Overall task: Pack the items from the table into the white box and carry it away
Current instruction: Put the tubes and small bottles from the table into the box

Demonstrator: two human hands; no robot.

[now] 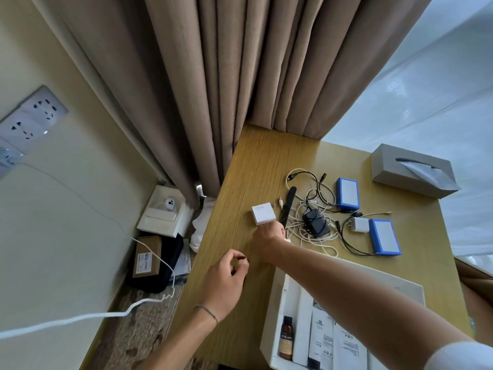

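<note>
My right hand (268, 233) reaches over the wooden table (240, 188) and grips a white 120W charger (262, 214) at its near edge. My left hand (226, 279) hovers nearer me, fingers pinched on a small red thing (242, 259). The white box (277, 316) stands open at the near right under my right forearm, with a brown bottle (286, 336) and paper packets inside. Past the charger lie a tangle of white and black cables (306, 217), a black adapter (316, 221), a black comb (287, 206), a small white plug (358, 224) and two blue-edged packs (346, 193) (385, 236).
A grey tissue box (412, 169) sits at the far right of the table. Brown curtains (226, 89) hang behind. On the floor to the left lie boxes (160, 212), a black bag (165, 263) and a white cord (80, 319). Wall sockets (32, 118) are at the left.
</note>
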